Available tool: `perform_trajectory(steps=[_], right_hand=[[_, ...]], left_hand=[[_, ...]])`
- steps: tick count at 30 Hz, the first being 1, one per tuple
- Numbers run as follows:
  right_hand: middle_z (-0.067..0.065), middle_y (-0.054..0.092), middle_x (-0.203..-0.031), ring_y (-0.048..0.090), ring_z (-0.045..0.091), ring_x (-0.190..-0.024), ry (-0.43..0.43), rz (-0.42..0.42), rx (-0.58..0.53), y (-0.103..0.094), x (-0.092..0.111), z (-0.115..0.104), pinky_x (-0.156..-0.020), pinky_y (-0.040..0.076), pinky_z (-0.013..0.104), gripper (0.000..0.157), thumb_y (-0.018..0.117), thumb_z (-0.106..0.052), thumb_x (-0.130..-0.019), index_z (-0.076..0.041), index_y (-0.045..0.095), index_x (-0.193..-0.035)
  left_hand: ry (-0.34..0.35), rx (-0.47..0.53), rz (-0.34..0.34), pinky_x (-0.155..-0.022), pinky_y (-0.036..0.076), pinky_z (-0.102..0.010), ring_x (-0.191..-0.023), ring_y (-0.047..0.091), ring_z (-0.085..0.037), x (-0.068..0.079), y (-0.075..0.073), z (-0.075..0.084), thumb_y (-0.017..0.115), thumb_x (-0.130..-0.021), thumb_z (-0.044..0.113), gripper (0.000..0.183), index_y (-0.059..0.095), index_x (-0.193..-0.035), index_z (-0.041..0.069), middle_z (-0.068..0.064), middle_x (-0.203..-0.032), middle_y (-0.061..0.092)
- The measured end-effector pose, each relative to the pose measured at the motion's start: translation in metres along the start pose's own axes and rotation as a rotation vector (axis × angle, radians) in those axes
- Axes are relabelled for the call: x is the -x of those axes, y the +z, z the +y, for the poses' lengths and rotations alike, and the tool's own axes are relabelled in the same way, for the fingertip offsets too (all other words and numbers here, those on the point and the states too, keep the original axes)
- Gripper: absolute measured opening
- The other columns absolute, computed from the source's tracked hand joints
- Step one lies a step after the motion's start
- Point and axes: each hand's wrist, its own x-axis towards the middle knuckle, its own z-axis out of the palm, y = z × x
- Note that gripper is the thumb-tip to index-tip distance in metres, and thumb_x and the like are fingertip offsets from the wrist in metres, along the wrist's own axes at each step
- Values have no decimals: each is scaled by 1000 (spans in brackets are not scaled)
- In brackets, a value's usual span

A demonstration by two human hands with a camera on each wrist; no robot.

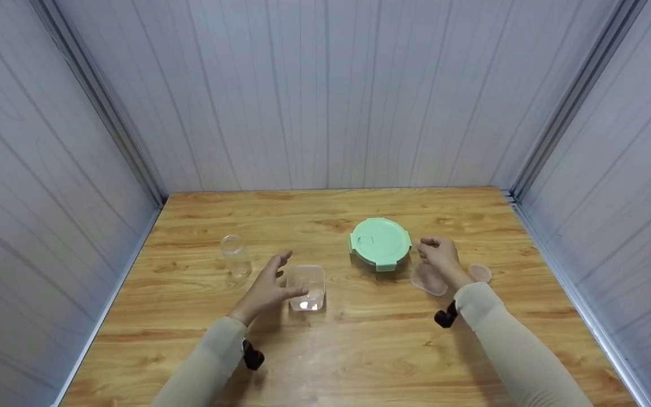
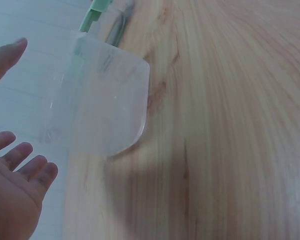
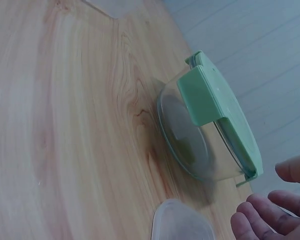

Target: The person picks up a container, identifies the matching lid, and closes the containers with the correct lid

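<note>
My left hand (image 1: 269, 289), thumb and fingers spread apart, is at the left side of a clear rectangular plastic container (image 1: 307, 288) standing on the table. In the left wrist view the container (image 2: 107, 100) is in front of the hand, with a gap to the fingers. The right hand (image 1: 439, 255) hovers beside a round glass bowl with a green snap-on lid (image 1: 381, 244), fingers slightly bent and holding nothing. Under that hand lies a clear rectangular lid (image 1: 428, 278), partly covered by the wrist. In the right wrist view the bowl's side clip (image 3: 200, 95) is fastened down.
A clear cylindrical jar (image 1: 236, 257) stands left of the left hand. Right of the right wrist lies a small round clear lid (image 1: 480, 273). Pale panel walls (image 1: 325, 102) enclose the wooden table (image 1: 359, 362) at the back and both sides.
</note>
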Motion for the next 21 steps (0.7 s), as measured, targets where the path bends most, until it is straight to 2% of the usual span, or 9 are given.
perform_trajectory(steps=[3, 7, 13, 21], right_hand=[[27, 68, -136, 66, 43, -128, -22, 2, 50, -5, 2, 3, -95, 63, 33, 46, 58, -16, -111, 11, 57, -148], [25, 66, -135, 65, 42, -127, -36, -8, 114, -12, 5, 7, -88, 58, 26, 48, 59, -17, -110, 9, 56, -150], [25, 66, -137, 64, 39, -128, -49, 11, 174, -21, 12, 15, -95, 59, 31, 50, 66, -19, -108, 8, 57, -149], [26, 66, -130, 65, 38, -121, -102, 22, 222, -27, 18, 31, -89, 58, 28, 50, 71, -15, -105, 10, 59, -147]], left_hand=[[3, 3, -26, -131, 30, -64, -161, 29, -51, 1, 0, -3, 95, -86, 22, 110, 27, -171, 7, -21, -178, 27], [-13, 13, -48, -133, 28, -63, -163, 25, -49, 3, 0, -6, 96, -84, 21, 116, 22, -172, 6, -23, -178, 23], [-18, 1, -58, -133, 27, -63, -163, 26, -49, 1, 1, -14, 99, -80, 21, 122, 20, -172, 4, -23, -179, 23], [-34, 17, -85, -132, 28, -63, -161, 28, -51, 0, 3, -26, 100, -78, 19, 126, 18, -173, 3, -22, -179, 21]])
